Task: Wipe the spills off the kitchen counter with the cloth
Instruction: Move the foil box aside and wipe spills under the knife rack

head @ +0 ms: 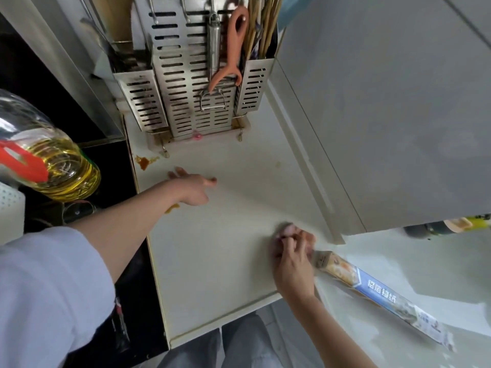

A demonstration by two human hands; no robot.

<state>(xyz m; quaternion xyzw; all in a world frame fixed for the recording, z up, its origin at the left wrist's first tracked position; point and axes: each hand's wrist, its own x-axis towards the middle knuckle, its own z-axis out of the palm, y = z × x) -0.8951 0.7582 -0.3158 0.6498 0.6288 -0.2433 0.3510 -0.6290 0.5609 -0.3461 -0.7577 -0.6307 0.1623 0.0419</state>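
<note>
— Where is the cloth (285,229)?

— Bunched pink under the right hand (293,257), fingers curled round it, near the table's (212,261) right edge; blurred, mostly covered.

— The left hand (194,188)?

— Flat on the table, fingers straight, partly hiding an orange spill (172,207). Another brown spill (143,162) lies beside the utensil rack (183,83).

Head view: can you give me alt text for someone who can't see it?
The right hand presses a pinkish cloth on the pale counter, while the left hand rests flat near brown spills. A metal utensil rack stands behind.
</note>
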